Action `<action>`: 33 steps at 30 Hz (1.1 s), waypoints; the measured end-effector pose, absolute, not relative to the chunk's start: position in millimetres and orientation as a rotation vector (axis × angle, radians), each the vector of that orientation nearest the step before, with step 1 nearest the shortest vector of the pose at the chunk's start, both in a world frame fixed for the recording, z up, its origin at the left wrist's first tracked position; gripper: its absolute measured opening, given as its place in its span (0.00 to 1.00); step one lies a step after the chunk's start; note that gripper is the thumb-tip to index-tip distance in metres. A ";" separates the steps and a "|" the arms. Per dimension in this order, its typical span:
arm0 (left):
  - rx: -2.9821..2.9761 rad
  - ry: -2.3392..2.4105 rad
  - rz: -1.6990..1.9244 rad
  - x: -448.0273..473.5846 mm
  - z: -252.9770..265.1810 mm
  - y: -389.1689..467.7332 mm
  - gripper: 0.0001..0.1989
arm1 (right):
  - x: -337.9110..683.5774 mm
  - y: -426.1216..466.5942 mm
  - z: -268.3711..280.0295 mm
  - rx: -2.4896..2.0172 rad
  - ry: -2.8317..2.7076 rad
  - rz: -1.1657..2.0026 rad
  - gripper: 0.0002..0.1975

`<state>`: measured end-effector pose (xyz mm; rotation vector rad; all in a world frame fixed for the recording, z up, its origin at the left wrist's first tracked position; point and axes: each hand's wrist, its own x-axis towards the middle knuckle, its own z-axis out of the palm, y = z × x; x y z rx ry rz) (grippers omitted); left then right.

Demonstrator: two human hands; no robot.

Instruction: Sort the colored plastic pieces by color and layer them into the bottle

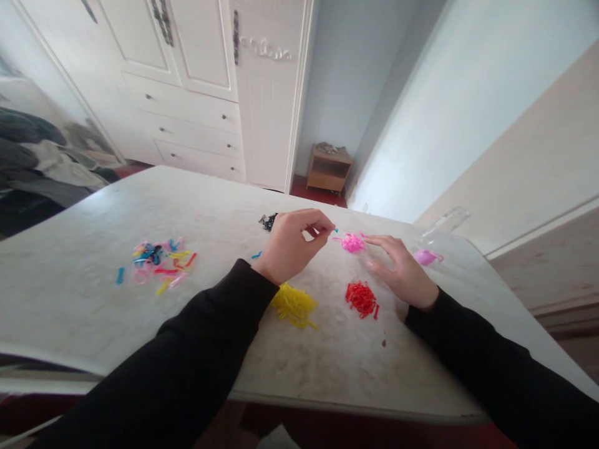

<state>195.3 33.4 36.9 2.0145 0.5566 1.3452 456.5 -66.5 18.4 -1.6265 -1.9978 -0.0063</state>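
White table [140, 206] filling most of the view, worn marble-look top; white wardrobe [201, 75] behind, small wooden cabinet [329, 168] in the far corner. Mixed pile of coloured bands [156, 262] well off to the left, unsorted: pink, blue, yellow, red tangled together. Single-colour heaps laid apart nearer the middle, probably so colours stay separate: yellow heap [294, 305] just beside the left sleeve, red heap [362, 298] near the right wrist, pink heap [352, 242] between the two hands, small black heap [268, 221] behind the left hand. Clear bottle [444, 223] lying at the far right edge, pink lid-like piece [425, 256] near it. Left hand [289, 246] raised off the table, fingers curled, thumb and forefinger pinched on a tiny blue band [336, 231], held just short of the pink heap. Right hand [401, 269] flat, fingers spread loose, palm down, holding nothing, fingertips just beside the pink heap. One stray blue band [256, 255] by the left wrist.
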 end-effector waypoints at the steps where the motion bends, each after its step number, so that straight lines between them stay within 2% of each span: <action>1: 2.020 0.547 1.344 195.2 37.0 33.1 0.07 | 456.4 -65.8 16.8 -1.631 -2.000 0.005 0.21; 18: 1.998 0.643 1.400 187.3 40.6 42.1 0.05 | 460.7 -63.7 12.7 -1.682 -1.943 0.112 0.22; 26: 2.288 0.699 0.955 141.7 50.2 65.8 0.06 | 457.6 -65.7 14.6 -1.594 -1.957 0.081 0.20; 33: 2.425 0.770 0.837 129.6 42.3 67.8 0.07 | 455.1 -67.2 15.9 -1.572 -1.969 0.075 0.18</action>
